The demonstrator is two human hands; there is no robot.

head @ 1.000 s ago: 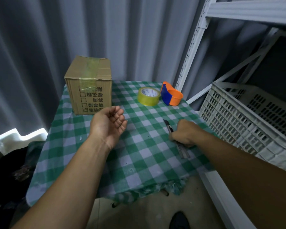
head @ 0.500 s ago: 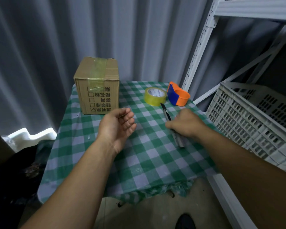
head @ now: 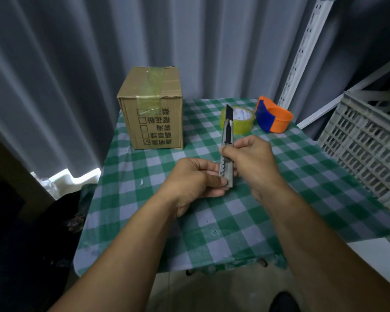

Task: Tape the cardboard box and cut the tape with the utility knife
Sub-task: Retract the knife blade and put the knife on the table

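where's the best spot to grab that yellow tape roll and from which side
Grip the tape roll by its outer rim, pinching across it or hooking fingers into the open core. It lies flat on the checked tablecloth with the hole facing up, so come from above. The utility knife in both hands crosses its near left side and the orange dispenser sits just right of it, so sideways approaches look crowded.

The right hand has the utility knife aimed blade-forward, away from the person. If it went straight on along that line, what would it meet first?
Probably the yellow tape roll: the utility knife in the right hand overlaps it with its blade tip in this view. Depth is unclear; the blade may be raised enough to pass over it.
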